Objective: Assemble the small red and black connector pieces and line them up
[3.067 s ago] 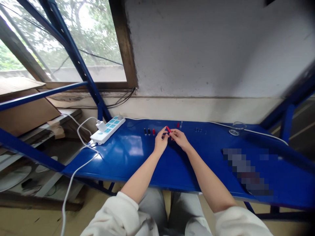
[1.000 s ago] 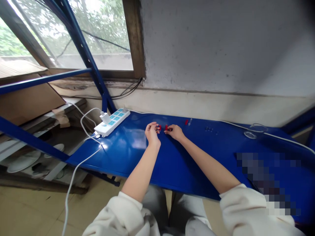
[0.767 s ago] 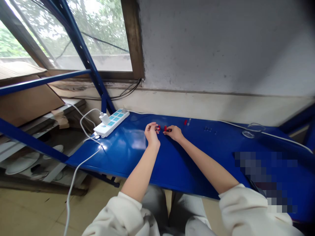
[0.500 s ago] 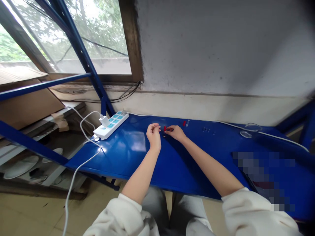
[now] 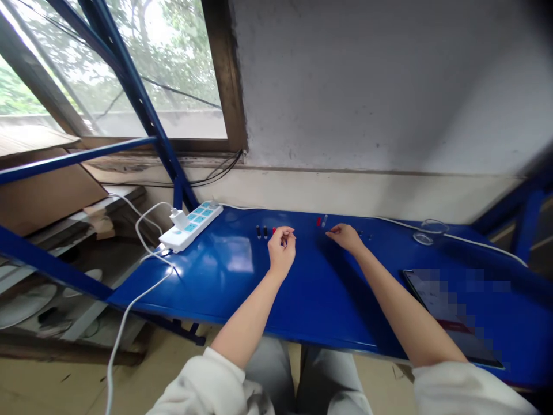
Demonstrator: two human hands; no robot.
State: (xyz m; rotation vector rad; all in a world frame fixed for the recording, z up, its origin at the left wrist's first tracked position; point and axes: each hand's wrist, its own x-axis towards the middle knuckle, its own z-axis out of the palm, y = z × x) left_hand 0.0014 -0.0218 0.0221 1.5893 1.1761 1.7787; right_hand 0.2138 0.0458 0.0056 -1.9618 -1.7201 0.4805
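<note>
blue bench (image 5: pixel 224 271): left hand (image 5: pixel 281 249) curled, right hand (image 5: pixel 345 236) loosely bent; grip on anything unclear.

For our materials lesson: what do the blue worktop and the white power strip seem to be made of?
Blue worktop: probably painted sheet metal, glossy; it shows a bright, mirror-like reflection. White power strip: likely moulded plastic, smooth, with a soft sheen.

Left grip (image 5: pixel 281 251) loosely curled; right grip (image 5: pixel 345 236) stretched forward, palm down.
</note>
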